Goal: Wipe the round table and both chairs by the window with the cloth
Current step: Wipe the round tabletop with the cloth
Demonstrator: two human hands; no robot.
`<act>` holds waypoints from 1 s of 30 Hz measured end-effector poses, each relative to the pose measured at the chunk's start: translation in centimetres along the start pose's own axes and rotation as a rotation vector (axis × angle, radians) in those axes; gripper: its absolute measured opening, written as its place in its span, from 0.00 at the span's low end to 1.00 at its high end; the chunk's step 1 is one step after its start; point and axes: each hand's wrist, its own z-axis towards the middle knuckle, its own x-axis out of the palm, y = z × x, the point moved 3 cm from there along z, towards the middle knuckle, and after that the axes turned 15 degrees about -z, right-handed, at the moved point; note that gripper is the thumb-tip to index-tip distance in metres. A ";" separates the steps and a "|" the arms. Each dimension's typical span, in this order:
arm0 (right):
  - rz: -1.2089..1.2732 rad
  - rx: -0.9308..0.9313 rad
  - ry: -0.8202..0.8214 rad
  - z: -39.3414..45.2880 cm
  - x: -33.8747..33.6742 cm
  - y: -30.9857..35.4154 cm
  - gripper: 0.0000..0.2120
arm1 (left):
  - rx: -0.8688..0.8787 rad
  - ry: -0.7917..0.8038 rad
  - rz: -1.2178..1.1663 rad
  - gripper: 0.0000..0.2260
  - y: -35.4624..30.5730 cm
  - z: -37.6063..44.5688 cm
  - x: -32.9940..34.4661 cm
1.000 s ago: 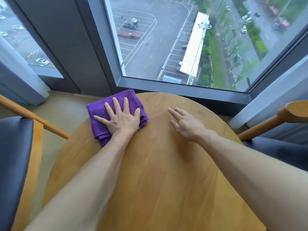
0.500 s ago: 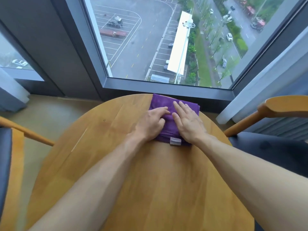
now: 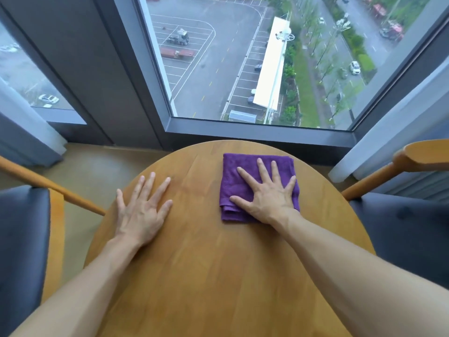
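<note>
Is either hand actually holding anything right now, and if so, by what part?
Nothing is gripped. The right hand presses flat, fingers spread, on the near middle of the folded purple cloth. The left hand rests flat on the bare round table.

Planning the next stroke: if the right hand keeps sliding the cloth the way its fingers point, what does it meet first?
Nothing on the table blocks it. The right hand, flat on the purple cloth, points toward the window; bare wood, then the table's far edge, with the window frame beyond. That gap's depth is unclear.
</note>
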 end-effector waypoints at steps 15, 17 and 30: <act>0.037 0.074 -0.015 0.4 -0.7 1.6 0.42 | -0.233 -0.015 -0.052 0.34 -6.5 2.2 2.1; 0.009 -0.016 -0.053 -1.1 -0.7 5.0 0.42 | -0.241 -0.038 -0.062 0.35 -6.9 2.3 2.4; 0.013 0.204 0.039 -5.8 2.6 -10.4 0.39 | 0.012 0.143 -0.108 0.27 -12.0 -1.2 3.1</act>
